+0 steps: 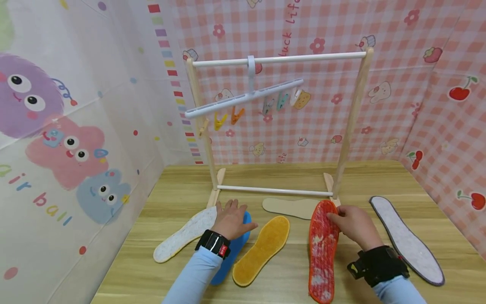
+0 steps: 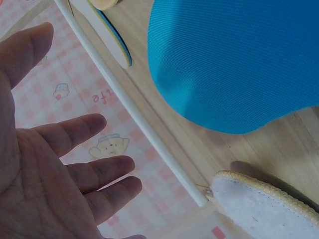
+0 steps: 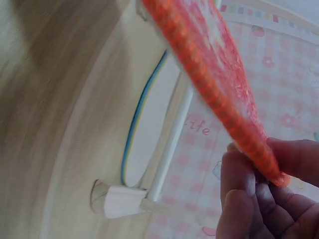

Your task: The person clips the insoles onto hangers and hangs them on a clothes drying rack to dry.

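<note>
My right hand [image 1: 355,223] pinches a red fuzzy insole [image 1: 322,257] with orange edging near its upper end, thumb on top and fingers beneath. In the right wrist view, the red insole [image 3: 214,79] slants up from the fingertips, seen edge-on. My left hand [image 1: 231,221] is spread over the upper part of a blue insole [image 1: 231,257], holding nothing; the left wrist view shows its palm and parted fingers [image 2: 75,134] beside the blue insole [image 2: 229,64]. A white insole [image 1: 186,232] lies to the left of that hand, and a yellow insole [image 1: 262,251] lies between the hands.
A beige insole [image 1: 286,207] lies by the foot of a wooden rack [image 1: 353,118]. A grey-white insole [image 1: 408,240] with dark edging is at right. From the rack's top bar [image 1: 303,58] hangs a tilted white hanger [image 1: 243,99] with several clips [image 1: 282,101].
</note>
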Available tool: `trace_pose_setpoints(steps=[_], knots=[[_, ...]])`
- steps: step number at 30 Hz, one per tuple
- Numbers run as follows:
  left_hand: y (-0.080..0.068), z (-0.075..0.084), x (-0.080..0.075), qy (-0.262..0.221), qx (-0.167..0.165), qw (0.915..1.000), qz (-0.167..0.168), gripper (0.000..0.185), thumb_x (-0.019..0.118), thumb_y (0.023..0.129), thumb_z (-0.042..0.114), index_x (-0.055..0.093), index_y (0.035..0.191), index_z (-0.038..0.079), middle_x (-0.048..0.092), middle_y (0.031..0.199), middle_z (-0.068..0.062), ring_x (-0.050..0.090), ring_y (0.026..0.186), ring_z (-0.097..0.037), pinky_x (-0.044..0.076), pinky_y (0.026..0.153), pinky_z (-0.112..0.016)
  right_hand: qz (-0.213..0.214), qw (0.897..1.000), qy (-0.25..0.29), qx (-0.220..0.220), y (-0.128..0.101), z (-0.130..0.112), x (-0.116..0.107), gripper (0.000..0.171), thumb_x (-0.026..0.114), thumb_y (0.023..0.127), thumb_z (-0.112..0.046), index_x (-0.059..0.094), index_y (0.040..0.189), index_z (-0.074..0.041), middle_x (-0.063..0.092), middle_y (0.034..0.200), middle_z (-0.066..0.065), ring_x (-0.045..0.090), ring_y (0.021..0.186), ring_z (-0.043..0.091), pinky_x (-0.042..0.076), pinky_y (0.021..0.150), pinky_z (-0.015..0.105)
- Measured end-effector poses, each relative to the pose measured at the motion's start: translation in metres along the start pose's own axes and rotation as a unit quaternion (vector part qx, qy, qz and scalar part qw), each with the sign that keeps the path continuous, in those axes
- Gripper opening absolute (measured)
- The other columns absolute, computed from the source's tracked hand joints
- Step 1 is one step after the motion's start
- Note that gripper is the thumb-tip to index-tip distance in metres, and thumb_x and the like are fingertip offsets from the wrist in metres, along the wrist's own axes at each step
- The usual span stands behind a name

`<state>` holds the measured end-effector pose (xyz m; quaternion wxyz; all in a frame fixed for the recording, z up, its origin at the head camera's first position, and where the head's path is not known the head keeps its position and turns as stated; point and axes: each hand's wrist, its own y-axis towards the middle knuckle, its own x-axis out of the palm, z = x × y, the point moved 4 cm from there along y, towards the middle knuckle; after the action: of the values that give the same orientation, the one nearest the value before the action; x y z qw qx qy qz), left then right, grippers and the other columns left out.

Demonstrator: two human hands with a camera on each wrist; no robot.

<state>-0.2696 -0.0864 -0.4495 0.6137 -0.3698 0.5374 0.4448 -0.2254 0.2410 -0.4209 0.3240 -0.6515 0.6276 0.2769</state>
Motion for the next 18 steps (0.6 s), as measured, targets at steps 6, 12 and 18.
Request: trace_pose_setpoints(steps=[6, 12, 18], knots=[[-0.001, -0.001, -0.003, -0.010, -0.002, 0.9999, 0.008, 0.068, 0.068, 0.088, 0.055, 0.057, 0.137, 0.009, 0.049, 0.141, -0.023, 0.040, 0.135, -0.040, 0.018, 0.108, -0.069, 0.024, 1.000, 0.009, 0.000, -0.002, -0.010, -0.001, 0.031, 0.061, 0.099, -0.030, 0.068, 0.098, -0.001, 0.058, 0.077, 0.005, 0.050, 0.071, 0.022, 0.037, 0.058, 0.033], [-0.001, -0.002, -0.004, -0.020, 0.000, 0.9997, 0.016, 0.068, 0.069, 0.089, 0.053, 0.056, 0.139, 0.009, 0.049, 0.141, -0.023, 0.040, 0.135, -0.040, 0.018, 0.108, -0.069, 0.044, 0.999, 0.008, -0.002, -0.005, -0.014, 0.000, 0.032, 0.062, 0.098, -0.028, 0.069, 0.104, 0.003, 0.061, 0.078, 0.006, 0.051, 0.071, 0.023, 0.038, 0.058, 0.033], [0.000, -0.005, -0.007, -0.017, 0.006, 0.9994, 0.028, 0.067, 0.068, 0.089, 0.053, 0.056, 0.138, 0.009, 0.050, 0.140, -0.023, 0.041, 0.134, -0.041, 0.018, 0.108, -0.069, 0.049, 0.999, 0.014, -0.003, -0.007, -0.019, -0.003, 0.032, 0.062, 0.098, -0.027, 0.069, 0.104, 0.003, 0.063, 0.079, 0.006, 0.052, 0.071, 0.023, 0.039, 0.058, 0.033]])
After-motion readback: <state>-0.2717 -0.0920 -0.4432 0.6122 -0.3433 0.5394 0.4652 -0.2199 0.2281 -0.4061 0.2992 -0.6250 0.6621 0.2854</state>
